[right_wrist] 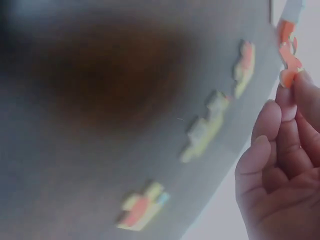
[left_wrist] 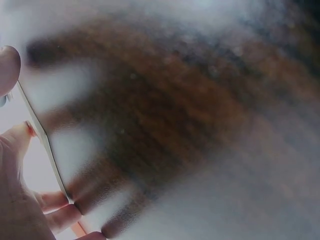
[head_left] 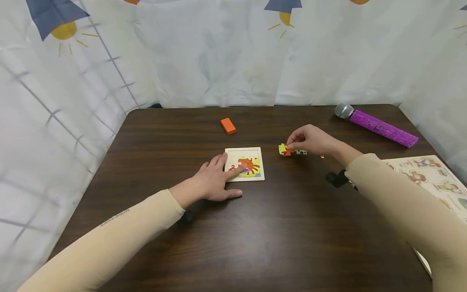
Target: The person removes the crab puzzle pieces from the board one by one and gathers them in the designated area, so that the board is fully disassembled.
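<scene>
My left hand (head_left: 216, 180) lies spread on the small square puzzle tray (head_left: 262, 172), its index fingertip on the orange and yellow picture. Several pieces sit in the tray; its upper left part shows bare pale wood. In the left wrist view, fingers (left_wrist: 62, 219) stand along the tray's edge (left_wrist: 52, 155). To the right, my right hand (head_left: 310, 140) pinches an orange and yellow puzzle piece (right_wrist: 288, 57) between thumb and fingertip, raised in the right wrist view. Loose pieces (right_wrist: 205, 127) lie on the table under that hand, partly hidden by it in the head view.
An orange block (head_left: 228, 126) lies behind the tray. At the back right is a purple microphone (head_left: 381, 126). A larger wooden picture board (head_left: 438, 172) sits at the right edge, partly under the right forearm. A white curtain (head_left: 219, 52) hangs behind the dark table (head_left: 255, 243).
</scene>
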A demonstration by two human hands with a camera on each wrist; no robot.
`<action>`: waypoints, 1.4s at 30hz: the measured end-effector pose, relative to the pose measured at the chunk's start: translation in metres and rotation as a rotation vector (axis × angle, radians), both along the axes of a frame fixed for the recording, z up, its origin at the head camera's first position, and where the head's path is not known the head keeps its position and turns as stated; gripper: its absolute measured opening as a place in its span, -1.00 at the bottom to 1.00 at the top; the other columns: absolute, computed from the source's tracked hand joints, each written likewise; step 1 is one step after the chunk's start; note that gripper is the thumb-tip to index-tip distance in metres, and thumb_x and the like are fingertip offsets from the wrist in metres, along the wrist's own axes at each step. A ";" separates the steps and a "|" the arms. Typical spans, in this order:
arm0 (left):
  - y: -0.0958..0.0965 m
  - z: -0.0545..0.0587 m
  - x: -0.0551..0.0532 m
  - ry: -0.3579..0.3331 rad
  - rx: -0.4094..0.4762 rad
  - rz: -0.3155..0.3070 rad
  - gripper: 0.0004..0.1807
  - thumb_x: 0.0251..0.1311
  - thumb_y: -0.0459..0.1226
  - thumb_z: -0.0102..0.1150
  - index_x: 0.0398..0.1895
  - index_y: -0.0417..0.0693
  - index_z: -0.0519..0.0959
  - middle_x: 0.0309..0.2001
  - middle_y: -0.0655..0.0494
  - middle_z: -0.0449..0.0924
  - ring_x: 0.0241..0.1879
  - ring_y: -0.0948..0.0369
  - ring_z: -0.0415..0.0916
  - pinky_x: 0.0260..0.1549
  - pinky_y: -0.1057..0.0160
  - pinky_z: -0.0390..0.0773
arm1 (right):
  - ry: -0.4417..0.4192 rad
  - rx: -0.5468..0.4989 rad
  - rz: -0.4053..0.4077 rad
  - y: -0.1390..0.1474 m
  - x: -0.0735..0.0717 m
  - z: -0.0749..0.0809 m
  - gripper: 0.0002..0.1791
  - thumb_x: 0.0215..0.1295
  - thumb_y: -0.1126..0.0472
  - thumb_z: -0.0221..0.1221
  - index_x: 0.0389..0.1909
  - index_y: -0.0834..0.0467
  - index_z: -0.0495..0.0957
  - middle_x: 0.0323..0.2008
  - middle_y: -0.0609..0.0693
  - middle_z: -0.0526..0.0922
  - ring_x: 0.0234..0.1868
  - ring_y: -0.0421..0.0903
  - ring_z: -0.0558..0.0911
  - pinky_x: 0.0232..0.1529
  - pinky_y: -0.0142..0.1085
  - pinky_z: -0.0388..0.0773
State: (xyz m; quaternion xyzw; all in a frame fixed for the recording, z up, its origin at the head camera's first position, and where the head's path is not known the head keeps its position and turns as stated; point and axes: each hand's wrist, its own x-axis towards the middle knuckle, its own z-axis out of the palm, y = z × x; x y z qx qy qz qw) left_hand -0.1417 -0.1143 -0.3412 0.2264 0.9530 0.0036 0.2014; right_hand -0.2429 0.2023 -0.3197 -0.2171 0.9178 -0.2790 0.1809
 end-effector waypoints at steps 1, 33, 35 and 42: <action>0.000 0.000 0.000 -0.001 0.001 0.001 -0.10 0.32 0.36 0.02 0.65 0.48 -0.03 0.65 -0.30 -0.29 0.63 -0.20 -0.18 0.46 -0.29 0.14 | -0.002 0.012 0.014 0.002 0.003 -0.002 -0.86 0.44 0.20 0.26 -0.17 0.19 0.72 -0.31 -0.01 0.74 -0.25 -0.06 0.54 -0.19 -0.22 0.46; -0.002 0.001 0.001 0.005 0.016 -0.017 -0.12 0.34 0.33 0.03 0.65 0.45 -0.01 0.63 -0.34 -0.27 0.62 -0.22 -0.16 0.45 -0.30 0.15 | 0.010 0.072 0.056 -0.003 0.017 -0.024 -0.93 0.36 0.23 0.32 -0.25 0.17 0.70 -0.37 -0.05 0.70 -0.35 -0.13 0.52 -0.25 -0.28 0.47; -0.001 0.001 0.001 0.006 0.016 -0.018 -0.12 0.34 0.34 0.03 0.65 0.44 -0.01 0.63 -0.34 -0.27 0.62 -0.22 -0.16 0.45 -0.29 0.15 | 0.020 0.072 0.046 -0.002 0.019 -0.025 -0.91 0.35 0.23 0.33 -0.22 0.17 0.70 -0.36 -0.06 0.72 -0.33 -0.13 0.54 -0.23 -0.28 0.49; -0.002 0.001 0.002 0.007 0.011 -0.014 -0.11 0.34 0.33 0.02 0.65 0.45 -0.03 0.63 -0.33 -0.27 0.62 -0.22 -0.16 0.45 -0.29 0.14 | 0.046 0.054 0.041 0.003 0.029 -0.026 -0.77 0.29 0.21 0.39 -0.09 0.19 0.68 -0.29 -0.03 0.70 -0.26 -0.13 0.59 -0.13 -0.23 0.54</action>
